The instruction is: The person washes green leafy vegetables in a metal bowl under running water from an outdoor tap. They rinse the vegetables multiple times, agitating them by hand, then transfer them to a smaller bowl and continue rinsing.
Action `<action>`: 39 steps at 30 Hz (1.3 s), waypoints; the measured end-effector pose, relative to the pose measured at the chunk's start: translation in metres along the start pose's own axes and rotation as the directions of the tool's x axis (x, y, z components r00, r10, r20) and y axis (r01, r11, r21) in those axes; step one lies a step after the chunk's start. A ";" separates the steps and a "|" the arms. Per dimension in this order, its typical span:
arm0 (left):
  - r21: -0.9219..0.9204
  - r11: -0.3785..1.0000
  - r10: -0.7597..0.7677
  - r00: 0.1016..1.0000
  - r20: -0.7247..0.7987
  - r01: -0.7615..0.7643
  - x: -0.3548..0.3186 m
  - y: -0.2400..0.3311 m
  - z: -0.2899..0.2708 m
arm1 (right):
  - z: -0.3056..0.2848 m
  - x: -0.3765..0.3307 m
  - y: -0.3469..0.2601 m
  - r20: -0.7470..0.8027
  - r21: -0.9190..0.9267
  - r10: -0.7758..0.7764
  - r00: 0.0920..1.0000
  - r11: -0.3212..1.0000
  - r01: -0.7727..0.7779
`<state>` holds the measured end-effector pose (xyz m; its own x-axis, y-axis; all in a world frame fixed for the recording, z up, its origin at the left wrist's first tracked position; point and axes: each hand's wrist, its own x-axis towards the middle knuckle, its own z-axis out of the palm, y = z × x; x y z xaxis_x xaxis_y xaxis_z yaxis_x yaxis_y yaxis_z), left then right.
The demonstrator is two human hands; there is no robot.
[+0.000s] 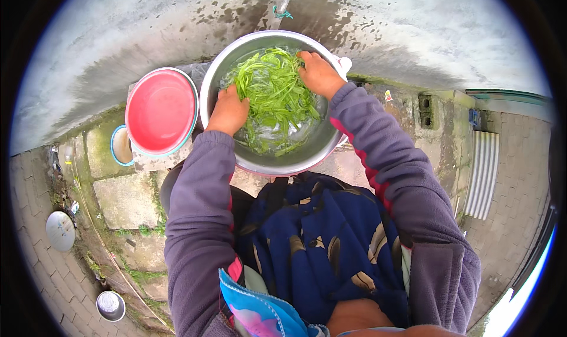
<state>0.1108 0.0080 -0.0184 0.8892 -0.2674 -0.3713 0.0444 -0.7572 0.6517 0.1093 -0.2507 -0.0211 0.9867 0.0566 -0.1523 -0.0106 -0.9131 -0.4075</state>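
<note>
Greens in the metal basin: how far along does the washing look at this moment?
Done: the leafy greens already lie in water inside the metal basin. In hand: the left hand and right hand are both pressed into the greens, mid-wash. Left: none have been lifted out; the red bowl beside the basin holds no greens.

Both arms wear long greyish-purple sleeves [198,219] with a thin red stripe along the seam. A dark blue garment [319,242] with pale leaf-like shapes covers the lap. At 6 o'clock sits a light blue and pink cloth [260,313].
</note>
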 end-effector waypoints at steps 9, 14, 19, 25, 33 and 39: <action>0.342 0.932 0.038 0.973 0.227 -0.116 0.008 -0.002 -0.003 | 0.002 -0.020 -0.016 0.079 0.054 0.063 0.995 0.996 -0.067; 0.419 0.880 0.248 0.969 -0.003 -0.225 -0.002 0.005 0.001 | 0.019 -0.027 -0.017 -0.126 -0.063 -0.117 0.985 0.992 0.109; 0.299 0.821 0.505 0.863 0.016 -0.486 -0.009 0.023 0.020 | 0.018 -0.030 -0.026 0.226 0.194 -0.093 0.970 0.980 0.049; 0.404 0.890 0.200 0.977 0.071 -0.211 0.012 0.016 0.012 | -0.032 -0.015 -0.003 -0.003 -0.132 -0.007 1.000 0.991 0.007; 0.304 0.921 0.188 0.961 0.204 -0.244 0.020 0.013 0.016 | 0.019 -0.043 -0.041 0.438 0.012 0.012 0.899 1.000 -0.020; 0.105 0.934 0.343 0.939 0.013 -0.342 0.026 -0.003 0.015 | -0.007 -0.023 -0.017 0.086 0.078 0.053 0.995 0.995 -0.060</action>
<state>0.1272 -0.0052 -0.0398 0.8445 -0.5186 -0.1339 -0.3107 -0.6780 0.6662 0.0876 -0.2395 -0.0041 0.9672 0.0424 -0.2504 -0.0822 -0.8808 -0.4664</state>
